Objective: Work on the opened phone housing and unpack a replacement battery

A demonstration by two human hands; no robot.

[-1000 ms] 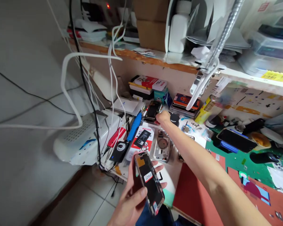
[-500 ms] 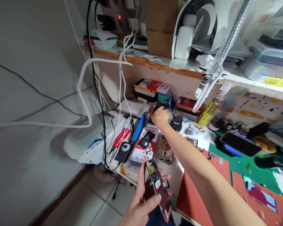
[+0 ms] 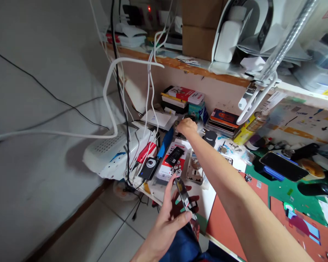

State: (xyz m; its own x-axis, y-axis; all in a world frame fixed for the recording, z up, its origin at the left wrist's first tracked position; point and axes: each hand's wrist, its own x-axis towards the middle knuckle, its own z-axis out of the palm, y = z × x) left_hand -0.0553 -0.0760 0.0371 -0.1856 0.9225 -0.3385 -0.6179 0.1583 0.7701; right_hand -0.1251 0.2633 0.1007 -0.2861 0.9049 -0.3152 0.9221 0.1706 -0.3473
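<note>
My left hand (image 3: 168, 220) is closed around a phone screen (image 3: 184, 194) with a small white label on its inner side. It tilts this panel upright over the bench's front edge. My right arm stretches across to the back of the bench, where my right hand (image 3: 187, 127) is closed among small items. Whatever its fingers hold is hidden. Near that hand lie a rounded black piece (image 3: 210, 138) and a blue tool (image 3: 166, 141). In front, a black phone battery (image 3: 175, 156) rests on a red and white box (image 3: 164, 173), beside an opened phone body (image 3: 194, 168).
A shelf (image 3: 142, 55) with a hanging lamp arm (image 3: 281, 47) overhangs the bench. White cables (image 3: 112, 94) dangle at the left. Stacked phones (image 3: 224, 120), a yellow can (image 3: 248, 129), a propped phone (image 3: 282, 166) and red mats (image 3: 226, 214) occupy the right.
The view has shifted, so the bench contents appear further right. My left hand has turned the phone screen more edge-on. My right hand remains at the back, its fingers curled further down.
</note>
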